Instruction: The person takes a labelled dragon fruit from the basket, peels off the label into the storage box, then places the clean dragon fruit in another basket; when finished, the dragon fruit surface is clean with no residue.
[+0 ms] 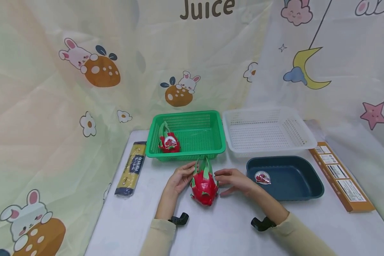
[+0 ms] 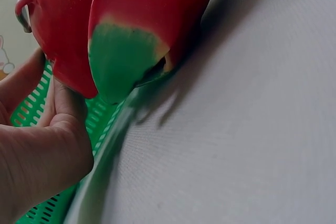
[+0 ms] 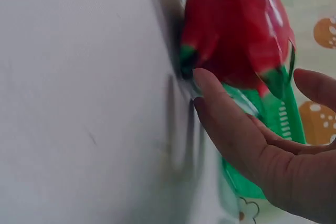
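A red dragon fruit (image 1: 204,188) with green leaf tips lies on the white-covered table, its leafy end toward the green basket (image 1: 201,153). My left hand (image 1: 180,179) is at its left side, fingers beside the leafy end; in the left wrist view the hand (image 2: 47,145) reaches up against the fruit (image 2: 142,3). On the other side my right hand (image 1: 235,180) has its fingers spread and close to the skin. The right wrist view shows those fingers (image 3: 231,124) loosely bent near the fruit (image 3: 236,30); contact is hard to tell. Another dragon fruit (image 1: 169,143), bearing a round label, sits in the basket's left part.
A white basket (image 1: 268,146) stands right of the green one. In front of it is a dark blue tray (image 1: 294,181) with a similar label (image 1: 262,177) at its left side. A yellow pasta packet (image 1: 131,169) lies at left, a long orange-brown box (image 1: 342,177) at right.
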The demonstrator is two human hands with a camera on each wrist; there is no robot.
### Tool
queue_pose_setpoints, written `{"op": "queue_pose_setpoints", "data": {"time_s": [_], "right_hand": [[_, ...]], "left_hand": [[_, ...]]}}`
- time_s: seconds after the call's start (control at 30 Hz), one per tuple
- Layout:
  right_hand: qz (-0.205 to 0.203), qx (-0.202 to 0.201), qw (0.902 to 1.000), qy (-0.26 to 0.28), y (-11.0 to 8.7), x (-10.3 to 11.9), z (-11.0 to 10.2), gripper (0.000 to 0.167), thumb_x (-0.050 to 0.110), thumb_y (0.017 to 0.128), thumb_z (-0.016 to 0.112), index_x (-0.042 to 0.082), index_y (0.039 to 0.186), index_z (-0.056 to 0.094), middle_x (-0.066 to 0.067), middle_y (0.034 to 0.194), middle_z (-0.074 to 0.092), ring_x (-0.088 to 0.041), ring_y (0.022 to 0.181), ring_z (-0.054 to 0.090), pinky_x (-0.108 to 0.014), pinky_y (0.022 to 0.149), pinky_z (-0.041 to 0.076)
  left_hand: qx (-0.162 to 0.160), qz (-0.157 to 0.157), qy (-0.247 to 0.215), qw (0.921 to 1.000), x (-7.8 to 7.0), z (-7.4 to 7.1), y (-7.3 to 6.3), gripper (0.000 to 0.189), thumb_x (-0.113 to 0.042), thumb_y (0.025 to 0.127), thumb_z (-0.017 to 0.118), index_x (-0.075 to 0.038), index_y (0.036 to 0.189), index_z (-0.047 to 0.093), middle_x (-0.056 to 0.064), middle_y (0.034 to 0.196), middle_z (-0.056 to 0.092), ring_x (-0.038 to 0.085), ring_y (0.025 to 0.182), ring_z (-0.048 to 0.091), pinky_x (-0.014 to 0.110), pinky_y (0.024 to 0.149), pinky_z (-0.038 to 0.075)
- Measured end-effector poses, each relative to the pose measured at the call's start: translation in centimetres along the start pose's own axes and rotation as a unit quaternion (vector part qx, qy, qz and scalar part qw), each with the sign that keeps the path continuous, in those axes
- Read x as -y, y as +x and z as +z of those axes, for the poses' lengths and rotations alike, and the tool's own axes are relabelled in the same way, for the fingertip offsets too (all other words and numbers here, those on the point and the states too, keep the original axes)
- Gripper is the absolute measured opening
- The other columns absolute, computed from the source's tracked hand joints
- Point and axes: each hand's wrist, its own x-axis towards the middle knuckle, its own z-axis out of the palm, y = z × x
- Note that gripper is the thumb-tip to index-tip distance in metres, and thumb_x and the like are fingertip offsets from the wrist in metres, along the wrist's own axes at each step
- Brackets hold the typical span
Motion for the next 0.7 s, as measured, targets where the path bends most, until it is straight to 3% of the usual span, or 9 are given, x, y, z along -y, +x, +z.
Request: {"op": "queue_pose_setpoints", "data": {"time_s": [0.27, 0.7], "right_hand": [[-0.007, 0.007, 0.9995, 0.029, 0.5, -0.8, 1.7, 0.048, 0.015, 0.107, 0.056, -0.012, 0.146, 0.049, -0.024, 0.132, 0.063, -0.031, 0.109, 0.068, -0.061, 0.089, 0.059], [-0.024, -0.015, 0.9996, 0.009, 0.0, -0.7, 1.9, 0.041, 0.01, 0.106, 0.055, -0.012, 0.141, 0.056, -0.021, 0.121, 0.071, -0.028, 0.096, 0.073, -0.059, 0.084, 0.062]], "left_hand": [[0.001, 0.001, 0.0, 1.0, -0.2, 0.0, -0.1, 0.038, 0.008, 0.103, 0.052, 0.012, 0.141, 0.056, 0.011, 0.11, 0.076, 0.018, 0.103, 0.075, 0.023, 0.084, 0.062], [0.016, 0.001, 0.031, 0.9994, -0.3, -0.3, -0.2, 0.028, 0.003, 0.104, 0.056, 0.002, 0.128, 0.07, 0.009, 0.11, 0.077, 0.018, 0.104, 0.075, 0.026, 0.084, 0.063]]}}
